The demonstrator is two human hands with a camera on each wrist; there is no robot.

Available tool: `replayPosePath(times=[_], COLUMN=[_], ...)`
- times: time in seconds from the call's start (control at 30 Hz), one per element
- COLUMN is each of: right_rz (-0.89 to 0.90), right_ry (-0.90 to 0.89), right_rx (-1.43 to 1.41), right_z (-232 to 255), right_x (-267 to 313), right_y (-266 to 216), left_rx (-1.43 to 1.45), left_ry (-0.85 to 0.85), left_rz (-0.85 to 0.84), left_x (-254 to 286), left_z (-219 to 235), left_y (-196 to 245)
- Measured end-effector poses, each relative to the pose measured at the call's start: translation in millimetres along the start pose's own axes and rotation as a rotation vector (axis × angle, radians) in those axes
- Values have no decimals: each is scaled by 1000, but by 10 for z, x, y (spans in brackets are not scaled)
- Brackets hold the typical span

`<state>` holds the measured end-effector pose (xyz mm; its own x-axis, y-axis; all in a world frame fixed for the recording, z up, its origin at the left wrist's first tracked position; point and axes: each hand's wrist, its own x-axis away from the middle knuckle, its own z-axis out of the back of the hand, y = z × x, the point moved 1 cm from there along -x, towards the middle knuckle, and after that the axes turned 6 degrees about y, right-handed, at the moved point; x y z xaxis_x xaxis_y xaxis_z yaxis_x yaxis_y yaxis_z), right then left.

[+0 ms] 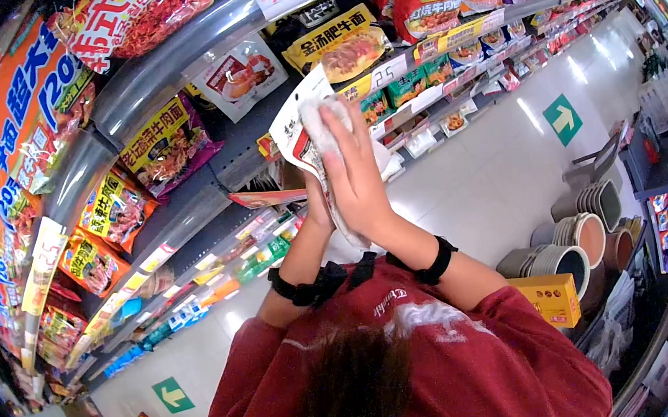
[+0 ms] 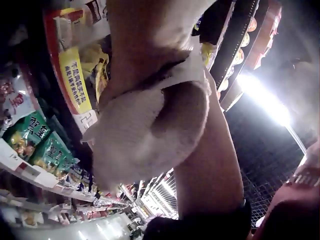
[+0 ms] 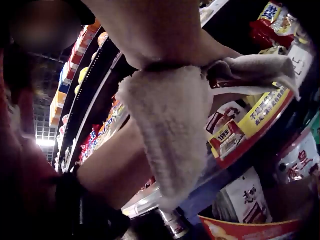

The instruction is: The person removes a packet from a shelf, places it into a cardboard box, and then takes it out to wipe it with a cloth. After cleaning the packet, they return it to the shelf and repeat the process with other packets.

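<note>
In front of the chest, my hands come together around a white food packet [image 1: 295, 129] with red print, tilted upright before the shelf. My right hand [image 1: 358, 176] lies along its near side, fingers straight, pressing a white cloth [image 1: 313, 123] against it. Behind the packet is my left hand [image 1: 317, 204]; its fingers are hidden, so I cannot tell how they hold it. Loose cloth [image 2: 145, 135] hangs below the hands in the left wrist view. The right wrist view shows the fuzzy cloth [image 3: 172, 130] hanging too, with a folded end sticking out sideways.
Shelves of noodle packets curve around the front and left, with a yellow beef-noodle packet [image 1: 337, 42] and a white packet [image 1: 241, 77] close by. A price rail [image 1: 384, 75] runs beside the hands. Stacked pots [image 1: 567, 249] and a yellow box [image 1: 547, 300] stand at the right.
</note>
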<state>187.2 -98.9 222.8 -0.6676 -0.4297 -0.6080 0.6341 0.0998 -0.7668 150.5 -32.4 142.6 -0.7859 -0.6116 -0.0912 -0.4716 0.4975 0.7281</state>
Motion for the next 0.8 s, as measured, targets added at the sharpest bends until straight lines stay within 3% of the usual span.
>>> replayPosePath(times=[0.07, 0.13, 0.2, 0.27, 0.3, 0.4, 0.47, 0.53, 0.6, 0.67, 0.8], right_rz=[17, 2, -96, -63, -88, -67, -130, -108, -104, -143, -139], right_ry=[-101, -113, -152, -127, -185, -258, -388, -346, -239, -221, -124], right_rx=[-32, -88, -165, -169, -206, -249, -246, -217, -137, -146, -92], right_z=[-10, 12, 64, 92, 130, 214, 293, 315, 378, 483, 656], right_x=[72, 174, 248, 338, 379, 433, 436, 480, 510, 467, 352], right_y=[-5, -45, -109, -58, -63, -75, -73, 36, 129, 162, 266], left_rx=[20, -70, -14, -104, -47, -256, -414, -541, -588, -1104, -1275], left_ry=[11, -83, -26, -55, 46, 137, 325, 378, 457, 619, 812], left_rz=[-3, -103, -68, -146, -197, -420, -516, -479, -552, -670, -385], left_x=[1, 25, -63, -97, -69, -268, -285, -303, -378, -447, -782], left_z=[-35, -305, -93, -37, -147, 126, 134, 216, 112, 120, 259], left_y=[58, 291, 211, 273, 347, 463, 605, 773, 944, 1115, 1161])
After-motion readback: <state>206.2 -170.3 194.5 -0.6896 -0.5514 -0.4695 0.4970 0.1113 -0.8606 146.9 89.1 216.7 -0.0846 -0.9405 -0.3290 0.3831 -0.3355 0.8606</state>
